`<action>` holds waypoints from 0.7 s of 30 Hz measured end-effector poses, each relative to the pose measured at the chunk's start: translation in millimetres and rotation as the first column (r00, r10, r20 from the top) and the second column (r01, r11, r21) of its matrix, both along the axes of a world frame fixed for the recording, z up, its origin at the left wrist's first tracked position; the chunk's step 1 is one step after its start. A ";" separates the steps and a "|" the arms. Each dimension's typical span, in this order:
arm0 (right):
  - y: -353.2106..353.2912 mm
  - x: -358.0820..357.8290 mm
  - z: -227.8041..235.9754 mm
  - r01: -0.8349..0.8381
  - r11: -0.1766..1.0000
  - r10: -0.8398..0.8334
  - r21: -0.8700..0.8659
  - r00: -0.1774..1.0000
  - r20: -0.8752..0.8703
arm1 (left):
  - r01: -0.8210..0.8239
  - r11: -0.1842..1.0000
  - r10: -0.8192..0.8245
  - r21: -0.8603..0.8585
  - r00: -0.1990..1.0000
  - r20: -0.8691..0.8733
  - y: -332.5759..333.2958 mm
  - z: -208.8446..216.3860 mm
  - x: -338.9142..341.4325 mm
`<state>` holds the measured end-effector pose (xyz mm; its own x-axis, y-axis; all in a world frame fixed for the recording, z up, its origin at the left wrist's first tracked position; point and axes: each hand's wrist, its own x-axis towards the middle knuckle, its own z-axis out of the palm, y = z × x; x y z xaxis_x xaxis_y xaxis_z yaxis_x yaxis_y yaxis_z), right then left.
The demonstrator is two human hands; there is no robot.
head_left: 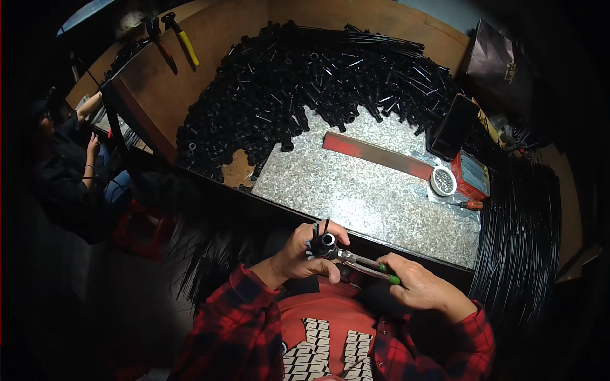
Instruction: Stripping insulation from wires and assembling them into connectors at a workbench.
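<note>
My left hand point(297, 253) is wrapped round a black tubular part point(323, 249) with a light-rimmed round opening and a few thin black rods sticking out of it. The fingers of my right hand point(419, 282) are closed on the green-tipped handles of metal pliers point(367, 263). The jaws of the pliers meet the side of the black part; what they grip there is too small to make out. Both hands are held in front of my body, just off the near edge of the speckled worktop point(356, 197).
A large heap of black parts point(318, 82) covers the back of the bench. On the worktop lie a red-brown bar point(375, 154), a white bowl of small pieces point(443, 181), a screwdriver point(471, 205) and a phone point(455, 126). Long black rods point(518, 235) hang at right. Another person point(76, 165) sits at left.
</note>
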<state>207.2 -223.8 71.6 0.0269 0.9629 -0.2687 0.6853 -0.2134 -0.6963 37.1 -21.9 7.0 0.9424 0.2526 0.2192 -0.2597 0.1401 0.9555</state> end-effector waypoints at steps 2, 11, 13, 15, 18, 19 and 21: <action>1.9 -2.6 -5.8 0.015 1.000 -0.015 0.006 1.000 -0.024 | -0.045 0.999 0.045 -0.023 0.999 0.024 -2.4 -2.5 -0.3; 7.7 -12.4 -37.1 0.146 0.984 -0.151 0.104 0.987 0.048 | -0.068 0.980 0.071 -0.186 0.997 0.009 -5.8 -7.8 -0.8; 7.6 -11.0 -38.1 0.156 0.969 -0.194 0.193 0.961 0.197 | -0.091 0.970 0.101 -0.227 0.994 0.032 -8.3 -16.8 0.4; 5.6 -5.3 -38.1 0.183 0.953 -0.241 0.241 0.940 0.241 | -0.124 0.967 0.145 -0.222 0.986 0.082 -5.9 -24.9 0.5; 3.6 13.0 -34.8 0.277 0.889 -0.388 0.364 0.878 0.279 | -0.144 0.966 0.162 -0.217 0.984 0.067 -3.3 -26.3 -2.6; 5.4 21.8 -31.8 0.343 0.832 -0.484 0.436 0.833 0.268 | -0.190 0.965 0.203 -0.179 0.978 0.054 -2.8 -30.0 -2.8; 11.1 41.6 -10.3 0.419 0.728 -0.585 0.543 0.792 0.173 | -0.218 0.965 0.228 -0.149 0.972 0.052 -3.0 -32.7 -1.3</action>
<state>248.9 -212.6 61.3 0.5438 0.7812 0.3066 0.7624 -0.3072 -0.5695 35.8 -24.9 -25.7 0.8429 0.4873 0.2282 -0.3638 0.2036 0.9090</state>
